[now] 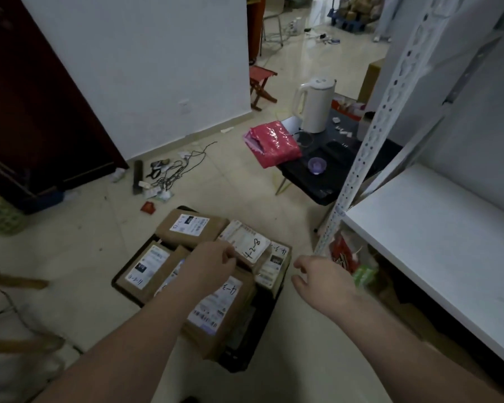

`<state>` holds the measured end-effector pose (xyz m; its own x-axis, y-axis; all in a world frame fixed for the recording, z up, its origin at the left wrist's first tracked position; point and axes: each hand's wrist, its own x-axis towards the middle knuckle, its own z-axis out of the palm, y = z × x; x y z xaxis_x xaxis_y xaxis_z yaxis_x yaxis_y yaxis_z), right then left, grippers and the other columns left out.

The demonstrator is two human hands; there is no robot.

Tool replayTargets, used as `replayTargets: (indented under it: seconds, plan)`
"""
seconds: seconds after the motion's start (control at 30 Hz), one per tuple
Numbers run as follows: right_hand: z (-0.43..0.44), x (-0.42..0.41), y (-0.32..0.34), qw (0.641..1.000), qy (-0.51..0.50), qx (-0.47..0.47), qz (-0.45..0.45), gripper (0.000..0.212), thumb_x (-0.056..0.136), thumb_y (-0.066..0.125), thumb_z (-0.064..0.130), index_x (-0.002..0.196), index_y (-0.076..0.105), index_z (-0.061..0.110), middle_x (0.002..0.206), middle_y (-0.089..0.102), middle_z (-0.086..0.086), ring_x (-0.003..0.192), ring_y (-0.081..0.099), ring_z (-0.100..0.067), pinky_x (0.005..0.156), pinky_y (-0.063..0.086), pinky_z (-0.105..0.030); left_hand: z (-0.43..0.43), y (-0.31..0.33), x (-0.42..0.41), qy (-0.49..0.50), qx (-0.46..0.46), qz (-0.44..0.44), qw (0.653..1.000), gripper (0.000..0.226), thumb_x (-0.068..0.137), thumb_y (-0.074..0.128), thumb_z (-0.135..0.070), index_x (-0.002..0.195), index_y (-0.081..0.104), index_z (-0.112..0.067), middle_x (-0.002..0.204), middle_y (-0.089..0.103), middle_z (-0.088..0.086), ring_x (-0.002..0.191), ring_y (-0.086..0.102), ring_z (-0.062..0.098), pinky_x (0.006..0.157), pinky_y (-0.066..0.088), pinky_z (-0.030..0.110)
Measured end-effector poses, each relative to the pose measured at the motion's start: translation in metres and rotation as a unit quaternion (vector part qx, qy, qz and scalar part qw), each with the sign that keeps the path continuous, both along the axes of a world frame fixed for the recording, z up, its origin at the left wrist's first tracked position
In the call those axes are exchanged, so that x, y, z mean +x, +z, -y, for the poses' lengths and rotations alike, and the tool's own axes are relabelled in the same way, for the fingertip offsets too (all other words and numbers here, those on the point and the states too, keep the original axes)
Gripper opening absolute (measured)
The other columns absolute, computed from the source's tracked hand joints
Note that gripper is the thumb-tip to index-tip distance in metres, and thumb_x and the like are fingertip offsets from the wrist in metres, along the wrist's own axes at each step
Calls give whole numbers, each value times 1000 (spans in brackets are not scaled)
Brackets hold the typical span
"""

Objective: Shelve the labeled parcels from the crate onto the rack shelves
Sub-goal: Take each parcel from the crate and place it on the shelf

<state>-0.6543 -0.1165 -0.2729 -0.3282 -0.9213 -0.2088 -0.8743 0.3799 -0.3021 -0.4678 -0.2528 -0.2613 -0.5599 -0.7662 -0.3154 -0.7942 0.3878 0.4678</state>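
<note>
At six o'clock on the floor, the black crate (245,363) held the labeled parcels, with brown boxes (186,228) packed beside a white parcel (246,242) marked 8-2-4. Our left hand (213,263) curled its fingers at that parcel's near edge, seemingly pinching it. Our right hand (317,279) hovered at the crate's three o'clock, fingers loosely curled and holding nothing, near the rack shelf (434,242).
</note>
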Motion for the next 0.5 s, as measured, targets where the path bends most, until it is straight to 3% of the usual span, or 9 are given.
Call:
replayTargets:
  seconds: [0.13,0.27,0.4,0.5]
  plan:
    - [25,57,-26,998,-40,45,23,29,94,50,32,116,64,19,116,67,-3,109,61,-22,79,47,-28,24,-31,70,-2,33,26,999,16,95,52,-30,107,60,-27,98,62,-7,87,57,12,78,50,29]
    - [44,118,-53,988,-119,85,46,25,94,50,35,110,62,20,109,68,-4,100,63,-25,72,48,-29,62,-47,135,-32,76,59,995,33,94,53,-28,127,56,-21,107,60,-2,95,56,14,81,48,27]
    - [60,166,-71,975,-171,115,80,43,97,50,36,138,47,25,122,62,-3,108,61,-22,72,46,-28,97,-57,174,-58,88,83,991,36,93,52,-30,127,57,-18,121,62,4,104,58,17,88,50,33]
    - [61,184,-79,958,-241,101,116,51,95,53,34,144,40,27,127,58,-4,110,60,-22,79,51,-32,104,-67,176,-87,102,85,987,39,93,53,-26,132,54,-18,121,61,5,104,57,17,83,48,28]
